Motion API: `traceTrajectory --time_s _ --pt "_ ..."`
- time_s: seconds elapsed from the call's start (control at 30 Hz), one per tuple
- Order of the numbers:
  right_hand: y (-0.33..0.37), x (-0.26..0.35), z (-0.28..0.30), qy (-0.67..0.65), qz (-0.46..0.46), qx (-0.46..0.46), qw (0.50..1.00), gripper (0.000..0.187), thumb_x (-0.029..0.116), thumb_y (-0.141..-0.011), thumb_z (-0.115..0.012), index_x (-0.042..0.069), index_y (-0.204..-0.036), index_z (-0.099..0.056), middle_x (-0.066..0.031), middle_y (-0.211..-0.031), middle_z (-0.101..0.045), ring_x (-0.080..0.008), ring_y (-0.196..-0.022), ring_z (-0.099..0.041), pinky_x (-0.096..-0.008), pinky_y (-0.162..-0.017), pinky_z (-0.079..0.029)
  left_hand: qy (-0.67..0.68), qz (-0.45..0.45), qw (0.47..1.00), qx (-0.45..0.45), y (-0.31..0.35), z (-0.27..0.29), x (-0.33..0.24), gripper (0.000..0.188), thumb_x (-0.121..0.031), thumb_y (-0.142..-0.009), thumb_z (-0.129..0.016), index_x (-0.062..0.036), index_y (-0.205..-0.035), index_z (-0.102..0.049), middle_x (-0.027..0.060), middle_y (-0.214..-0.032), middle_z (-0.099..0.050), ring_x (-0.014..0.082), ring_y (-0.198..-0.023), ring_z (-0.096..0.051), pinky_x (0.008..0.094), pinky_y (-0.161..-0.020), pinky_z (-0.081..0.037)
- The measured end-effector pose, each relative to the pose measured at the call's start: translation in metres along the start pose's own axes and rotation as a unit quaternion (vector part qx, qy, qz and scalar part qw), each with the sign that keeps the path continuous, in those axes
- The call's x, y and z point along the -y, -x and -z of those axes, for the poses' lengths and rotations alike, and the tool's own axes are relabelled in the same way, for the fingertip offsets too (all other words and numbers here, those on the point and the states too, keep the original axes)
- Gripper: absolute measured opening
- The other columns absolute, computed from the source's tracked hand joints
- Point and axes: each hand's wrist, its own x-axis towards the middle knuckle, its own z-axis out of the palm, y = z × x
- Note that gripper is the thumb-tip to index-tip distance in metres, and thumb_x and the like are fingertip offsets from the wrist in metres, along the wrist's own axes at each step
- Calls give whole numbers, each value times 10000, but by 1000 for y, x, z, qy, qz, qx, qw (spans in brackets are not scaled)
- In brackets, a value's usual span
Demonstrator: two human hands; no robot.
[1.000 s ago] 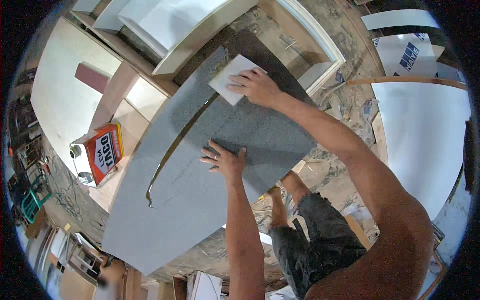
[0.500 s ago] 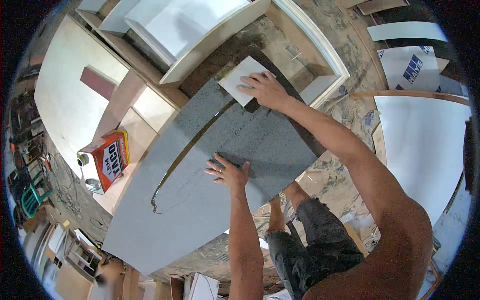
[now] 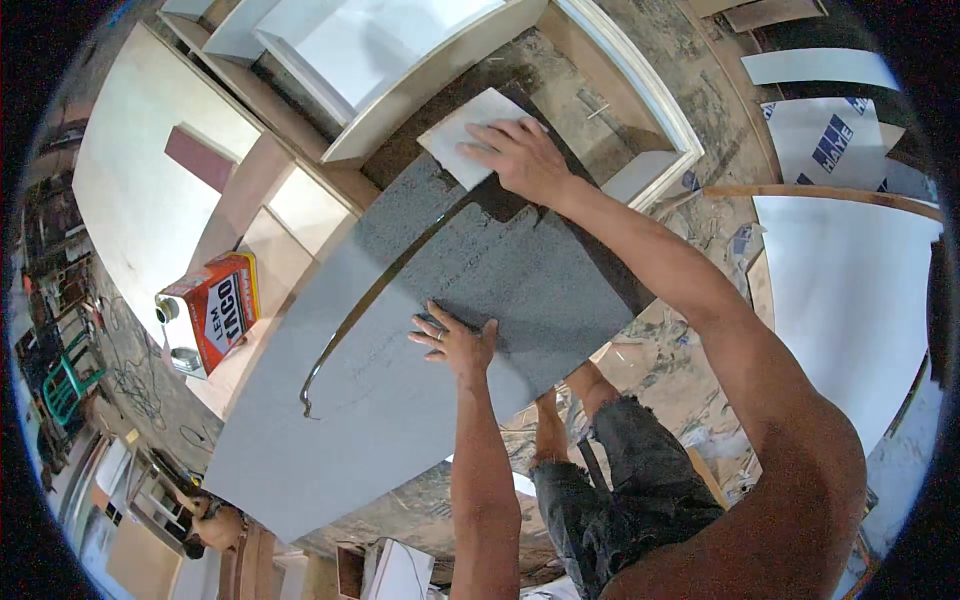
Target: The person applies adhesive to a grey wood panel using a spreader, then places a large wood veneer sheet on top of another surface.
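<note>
My right hand [image 3: 530, 165] grips a flat white rectangular scraper-like piece [image 3: 462, 132] near the far end of a large grey sheet [image 3: 300, 460]. The thumb is hidden beneath it. A line of glossy brown liquid [image 3: 375, 292] curves from near this piece toward the sheet's near-left part. Around the far end the grey surface looks darker and speckled, as if coated. My left hand [image 3: 460, 347] lies on the sheet right of the brown line, fingers spread, holding nothing.
A red and white metal can [image 3: 218, 312] stands on a pale board to the left, beside a maroon strip [image 3: 198, 158]. White-lined cabinet frames [image 3: 430, 85] lie beyond the sheet. White panels [image 3: 840, 290] lean at the right, and a green chair [image 3: 68, 385] stands far left.
My right hand has moved the white piece slightly up and left, toward the sheet's far end. My left hand stays in nearly the same place.
</note>
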Motion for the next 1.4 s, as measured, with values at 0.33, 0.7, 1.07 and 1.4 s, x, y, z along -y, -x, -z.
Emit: traceTrajectory --time_s 0.33,0.7,1.07,1.4 --pt "16 5 -10 20 29 40 999 397 126 -855 -574 237 -1222 -675 5 -1341 -595 -208 -1137 -565 -426 -969 -415 5 0 1000 -12 -1 0 4 1336 -443 -684 -891 -89 -1586 29 306 -1612 99 587 -1448 112 803 -1051 -207" --pt "79 13 25 -10 -6 97 995 433 138 -828 -596 214 -1249 -662 -31 -1325 -608 -229 -1149 -562 -442 -969 -408 11 8 1000 11 2 -3 -6 1370 -457 -668 -900 -88 -1578 55 292 -1614 116 586 -1443 137 807 -1053 -195" --pt "-12 -31 32 -67 -217 22 974 379 44 -830 -537 90 -1173 -692 -160 -1057 -707 -382 -951 -620 -493 -877 -496 7 13 1000 7 -1 3 -7 1336 -441 -682 -893 -105 -1587 31 303 -1612 101 580 -1454 99 800 -1058 -198" --pt "-2 6 16 -29 -43 236 970 295 150 -838 -541 193 -1043 -748 -94 -979 -709 -325 -1033 -628 -454 -926 -494 -17 -1 1000 6 2 2 4 1341 -499 -699 -870 -86 -1584 49 340 -1595 108 623 -1428 101 814 -1021 -239"
